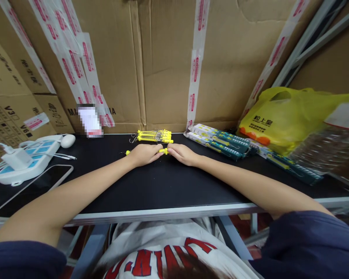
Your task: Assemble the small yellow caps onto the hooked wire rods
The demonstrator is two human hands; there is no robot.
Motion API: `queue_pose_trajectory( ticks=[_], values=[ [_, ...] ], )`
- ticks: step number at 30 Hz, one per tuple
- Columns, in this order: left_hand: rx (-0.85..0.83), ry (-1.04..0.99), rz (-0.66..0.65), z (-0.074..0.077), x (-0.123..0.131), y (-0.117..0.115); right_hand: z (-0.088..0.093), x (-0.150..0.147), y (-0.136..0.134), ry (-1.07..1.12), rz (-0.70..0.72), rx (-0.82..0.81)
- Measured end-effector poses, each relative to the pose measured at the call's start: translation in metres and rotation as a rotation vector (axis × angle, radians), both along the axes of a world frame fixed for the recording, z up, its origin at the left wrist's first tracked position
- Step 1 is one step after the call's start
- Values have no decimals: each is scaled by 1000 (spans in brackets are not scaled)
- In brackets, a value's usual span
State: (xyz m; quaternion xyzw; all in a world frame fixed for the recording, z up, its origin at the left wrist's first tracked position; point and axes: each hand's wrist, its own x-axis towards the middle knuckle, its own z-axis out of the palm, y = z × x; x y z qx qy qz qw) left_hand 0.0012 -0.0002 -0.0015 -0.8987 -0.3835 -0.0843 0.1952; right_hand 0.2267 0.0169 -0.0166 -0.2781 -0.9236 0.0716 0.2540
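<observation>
My left hand (144,154) and my right hand (182,153) meet at the middle of the black table (163,186), both closed on one thin yellow tool (163,150) that lies across between them. Its yellow tip (128,152) sticks out to the left of my left hand. Just behind my hands lies a small pile of several similar yellow tools (154,136) with wire hooks at their left end.
Packaged tools in dark green and white cards (221,142) lie at the right, beside a yellow plastic bag (287,116). A white and blue power strip with a charger (26,159) and a phone (31,186) sit at the left. Cardboard boxes (151,58) wall the back.
</observation>
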Motion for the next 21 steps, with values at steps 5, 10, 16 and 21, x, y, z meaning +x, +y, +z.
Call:
queue_pose_trajectory(
  ticks=[5, 10, 16, 21],
  values=[
    [25, -26, -11, -2, -2, 2, -1, 2, -2, 27, -9, 0],
    [26, -4, -1, -2, -1, 2, -1, 2, 0, 29, -38, -5],
    [47, -6, -25, -3, -2, 3, -2, 1, 3, -5, -7, 4],
    [46, -29, -15, -4, -2, 4, -2, 1, 1, 13, -27, 9]
  ],
)
